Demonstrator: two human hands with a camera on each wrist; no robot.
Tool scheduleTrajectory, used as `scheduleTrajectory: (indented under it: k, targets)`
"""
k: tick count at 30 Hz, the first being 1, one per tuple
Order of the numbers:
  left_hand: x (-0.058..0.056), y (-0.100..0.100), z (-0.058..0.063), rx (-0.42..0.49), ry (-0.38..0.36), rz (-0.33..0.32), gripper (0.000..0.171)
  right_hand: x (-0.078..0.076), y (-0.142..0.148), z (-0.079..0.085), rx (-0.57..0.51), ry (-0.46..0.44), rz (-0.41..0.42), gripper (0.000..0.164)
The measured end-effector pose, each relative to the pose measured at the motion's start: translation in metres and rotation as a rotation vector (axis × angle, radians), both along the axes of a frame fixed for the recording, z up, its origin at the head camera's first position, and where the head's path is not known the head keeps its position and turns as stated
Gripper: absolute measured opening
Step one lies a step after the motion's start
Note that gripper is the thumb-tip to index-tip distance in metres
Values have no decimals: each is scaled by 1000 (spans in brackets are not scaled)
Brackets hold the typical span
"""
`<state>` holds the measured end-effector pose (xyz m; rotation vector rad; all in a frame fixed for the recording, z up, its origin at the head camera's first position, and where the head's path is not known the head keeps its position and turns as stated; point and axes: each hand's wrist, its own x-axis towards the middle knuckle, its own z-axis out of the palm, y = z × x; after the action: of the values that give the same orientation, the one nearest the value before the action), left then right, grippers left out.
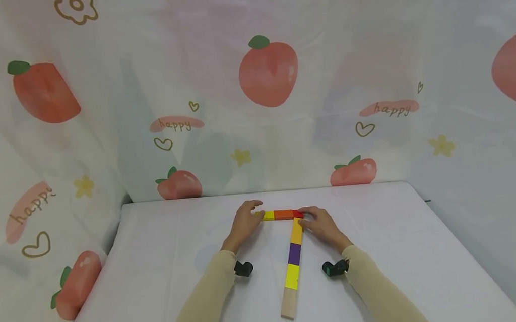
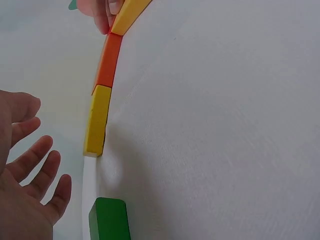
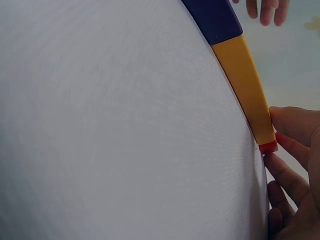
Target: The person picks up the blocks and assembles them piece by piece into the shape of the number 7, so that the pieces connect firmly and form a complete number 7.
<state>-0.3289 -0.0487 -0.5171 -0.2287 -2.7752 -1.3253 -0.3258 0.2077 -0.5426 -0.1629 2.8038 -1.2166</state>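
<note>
Flat coloured blocks lie end to end in two lines meeting at a corner. Across the back run a yellow block [image 1: 269, 215], an orange block [image 1: 283, 214] and a red block [image 1: 296, 213]. From the corner, an amber block [image 1: 296, 232], a purple block [image 1: 294, 254], a yellow block [image 1: 292, 277] and a plain wood block [image 1: 289, 304] extend toward me. My right hand [image 1: 321, 224] pinches the red block, its thumb against the amber one. With fingers spread, my left hand [image 1: 245, 222] hovers by the yellow end, holding nothing. A green block [image 2: 110, 220] shows only in the left wrist view.
The blocks lie on a white-covered table [image 1: 157, 270]. A patterned cloth backdrop [image 1: 275, 144] rises behind its far edge, with more cloth at the sides. Small black devices [image 1: 245, 268] sit at both wrists.
</note>
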Motion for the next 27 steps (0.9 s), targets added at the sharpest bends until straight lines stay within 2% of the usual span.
scheduleTrajectory:
  k: [10, 14, 21, 27]
  targets:
    - [14, -16, 5, 42, 41, 21, 32, 0, 0, -1, -9, 5, 6, 45]
    - [19, -22, 8, 30, 56, 25, 32, 0, 0, 0, -19, 3, 4, 45]
    - [30, -36, 9, -2, 134, 16, 33, 0, 1, -1, -13, 12, 8, 45]
    - [41, -48, 9, 71, 88, 56, 31, 0, 1, 0, -7, 24, 19, 45]
